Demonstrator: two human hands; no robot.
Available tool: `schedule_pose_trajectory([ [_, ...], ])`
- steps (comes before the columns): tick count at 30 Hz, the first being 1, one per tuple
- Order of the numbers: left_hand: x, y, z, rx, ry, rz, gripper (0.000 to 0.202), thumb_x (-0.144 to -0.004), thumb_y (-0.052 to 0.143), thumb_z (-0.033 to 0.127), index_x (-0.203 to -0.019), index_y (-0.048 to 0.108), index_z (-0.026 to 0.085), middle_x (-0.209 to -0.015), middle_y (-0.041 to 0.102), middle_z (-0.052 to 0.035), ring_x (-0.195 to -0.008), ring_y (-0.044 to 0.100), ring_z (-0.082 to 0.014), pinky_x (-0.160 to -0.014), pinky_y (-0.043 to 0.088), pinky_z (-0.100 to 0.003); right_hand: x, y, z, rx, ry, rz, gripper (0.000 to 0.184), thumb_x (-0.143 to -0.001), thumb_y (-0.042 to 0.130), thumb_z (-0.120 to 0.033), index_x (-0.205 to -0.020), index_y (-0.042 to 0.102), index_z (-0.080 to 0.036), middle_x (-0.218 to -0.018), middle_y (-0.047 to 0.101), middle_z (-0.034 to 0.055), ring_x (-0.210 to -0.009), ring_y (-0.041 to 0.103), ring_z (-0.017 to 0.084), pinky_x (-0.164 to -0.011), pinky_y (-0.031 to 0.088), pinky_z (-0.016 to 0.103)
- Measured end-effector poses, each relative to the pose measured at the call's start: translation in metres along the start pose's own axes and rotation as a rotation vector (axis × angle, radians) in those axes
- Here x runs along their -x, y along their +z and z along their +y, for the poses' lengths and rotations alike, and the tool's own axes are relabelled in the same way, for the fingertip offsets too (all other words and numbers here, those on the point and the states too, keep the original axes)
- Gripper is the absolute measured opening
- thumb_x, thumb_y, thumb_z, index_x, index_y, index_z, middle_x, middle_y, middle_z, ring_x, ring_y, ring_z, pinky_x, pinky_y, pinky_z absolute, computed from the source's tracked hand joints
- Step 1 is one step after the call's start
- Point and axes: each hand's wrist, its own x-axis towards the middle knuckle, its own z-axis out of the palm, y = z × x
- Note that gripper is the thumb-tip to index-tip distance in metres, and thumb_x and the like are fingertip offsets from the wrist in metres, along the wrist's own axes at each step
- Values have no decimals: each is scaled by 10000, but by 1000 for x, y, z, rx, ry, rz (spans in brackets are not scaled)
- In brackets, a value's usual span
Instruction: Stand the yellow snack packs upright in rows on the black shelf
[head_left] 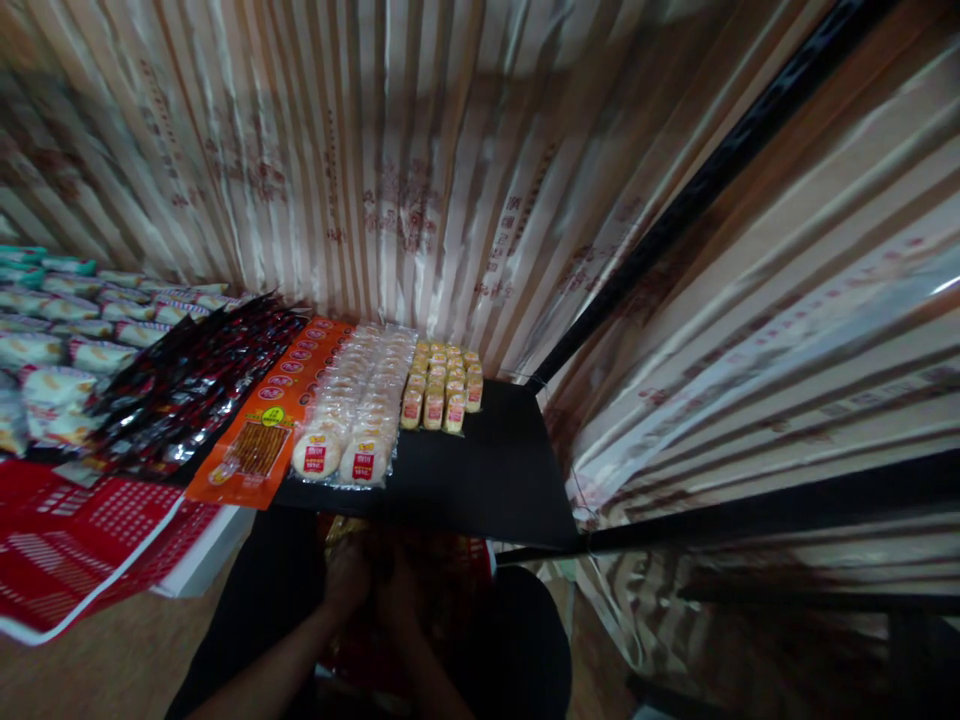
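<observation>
Below the front edge of the black shelf (480,470), both my hands reach into a dark red basket (356,660) between my knees. My left hand (347,578) is curled at a shiny yellowish packet (343,528) and seems closed on it. Close beside it on the right is my right hand (396,590), its fingers lost in shadow. Other wrapped things lie in the basket, too dark to name. Above on the shelf are small yellow wrapped cakes (442,385), clear packs of round rice crackers (352,410) and an orange snack bag (259,435).
Dark red and black packets (202,380) lie in a heap on the shelf, with white snack bags (64,395) farther left. A red basket with a white rim (67,540) stands below at left. A black pole (660,230) slants before the striped curtain (420,150).
</observation>
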Motion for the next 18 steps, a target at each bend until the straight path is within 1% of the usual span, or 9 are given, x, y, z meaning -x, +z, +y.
schedule_pose_trajectory([
  [3,8,-7,10,103,5,18,360,-836,375,157,-1165,511,106,-1174,576,-146,-1106,533,-217,-939,381,-331,5,-11,-2,-34,-45,74,512,-677,475,-121,-1182,563,-137,-1188,599,134,-1129,544,256,-976,401,383],
  [5,14,-12,16,216,38,17,319,-833,391,185,-1118,521,130,-1129,598,-123,-1077,548,-208,-920,398,-331,10,-21,-2,-84,-88,123,481,-673,491,-144,-1145,582,-133,-1169,609,137,-1112,555,259,-968,407,390],
  [7,21,-16,22,312,83,23,270,-809,426,201,-1053,532,153,-1070,619,-97,-1030,568,-201,-889,418,-330,15,-31,-1,-145,-129,159,435,-685,504,-184,-1107,599,-144,-1115,639,126,-1055,591,252,-932,437,383],
  [10,32,-22,31,393,168,58,203,-778,449,204,-957,539,175,-976,639,-69,-939,592,-193,-842,438,-333,21,-48,-1,-186,-181,192,357,-699,525,-245,-1034,627,-174,-1042,669,99,-977,623,234,-876,471,357],
  [13,44,-28,43,450,256,119,159,-781,443,225,-908,532,189,-901,638,-55,-857,596,-190,-793,452,-338,27,-63,-4,-165,-215,239,305,-705,551,-314,-970,636,-190,-1021,669,90,-954,623,230,-869,469,352],
  [16,53,-35,58,472,329,164,130,-796,437,258,-870,526,199,-846,623,-38,-794,582,-179,-751,456,-326,33,-77,-12,-199,-239,224,309,-746,530,-358,-1001,599,-197,-1027,661,79,-945,624,215,-853,475,338],
  [18,57,-40,67,469,344,159,125,-801,429,267,-848,524,201,-832,616,-32,-790,579,-177,-746,455,-322,36,-86,-19,-237,-250,188,293,-769,520,-366,-1010,576,-208,-1015,664,65,-933,629,203,-830,485,321],
])
